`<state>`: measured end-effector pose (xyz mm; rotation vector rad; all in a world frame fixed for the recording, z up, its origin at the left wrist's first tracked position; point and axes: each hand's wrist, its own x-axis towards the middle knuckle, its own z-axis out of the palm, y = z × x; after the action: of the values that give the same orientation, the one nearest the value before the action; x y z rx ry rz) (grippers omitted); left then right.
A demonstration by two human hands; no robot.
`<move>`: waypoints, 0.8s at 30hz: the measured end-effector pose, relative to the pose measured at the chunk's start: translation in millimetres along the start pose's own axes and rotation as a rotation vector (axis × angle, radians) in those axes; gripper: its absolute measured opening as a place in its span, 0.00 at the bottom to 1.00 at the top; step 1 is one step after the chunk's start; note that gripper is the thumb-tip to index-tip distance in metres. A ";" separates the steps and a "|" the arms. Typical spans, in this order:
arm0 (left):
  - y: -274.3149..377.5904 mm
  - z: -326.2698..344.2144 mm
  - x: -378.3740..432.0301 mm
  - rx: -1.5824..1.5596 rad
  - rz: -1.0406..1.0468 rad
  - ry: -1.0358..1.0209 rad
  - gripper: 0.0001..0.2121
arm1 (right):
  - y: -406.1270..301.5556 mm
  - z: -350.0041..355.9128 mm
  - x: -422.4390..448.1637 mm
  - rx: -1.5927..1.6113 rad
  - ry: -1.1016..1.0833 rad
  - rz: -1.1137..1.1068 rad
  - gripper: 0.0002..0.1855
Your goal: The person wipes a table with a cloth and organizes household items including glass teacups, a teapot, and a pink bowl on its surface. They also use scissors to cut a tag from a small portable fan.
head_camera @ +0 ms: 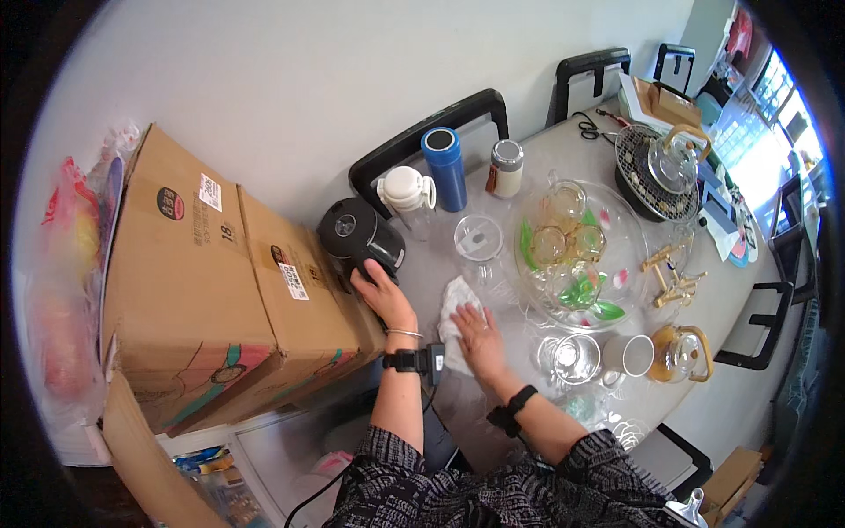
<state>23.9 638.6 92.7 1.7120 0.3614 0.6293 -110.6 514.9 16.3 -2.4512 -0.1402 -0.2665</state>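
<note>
My left hand (pixel 388 300) is at the handle side of a black electric kettle (pixel 353 231), thumb on top of the handle and the other fingers mostly hidden. The kettle stands between a cardboard box and the table's back edge. My right hand (pixel 480 343) lies flat, fingers spread, on a white cloth (pixel 455 297) on the grey table (pixel 422 277). Beyond the cloth is a clear lidded cup (pixel 478 239). Behind the kettle stand a white-lidded bottle (pixel 406 190), a blue thermos (pixel 444 171) and a smaller cream flask (pixel 507 168).
Stacked cardboard boxes (pixel 191 277) rise at the left. A round glass tray (pixel 634 264) holds several amber glass cups (pixel 549 244). Right of my hand are a clear glass (pixel 576 360), a white mug (pixel 628 355) and a glass teapot (pixel 675 355). A wooden cup rack (pixel 673 280) and a grill stove (pixel 643 175) sit farther off.
</note>
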 end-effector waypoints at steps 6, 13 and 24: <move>21.9 -37.0 -97.5 0.018 -0.067 -0.385 0.24 | -37.9 -45.0 42.7 1.114 0.046 0.613 0.19; 14.5 -16.5 -69.4 -0.233 -0.222 -0.300 0.24 | -47.3 -135.0 90.6 0.547 0.163 0.128 0.20; -72.8 -9.9 -80.9 0.461 0.398 -0.748 0.21 | 15.6 -95.5 140.5 -0.290 -0.059 0.044 0.49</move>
<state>-40.0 618.9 6.3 2.3441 -0.4059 0.1401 14.0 447.4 111.4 -2.7477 -0.0774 -0.2078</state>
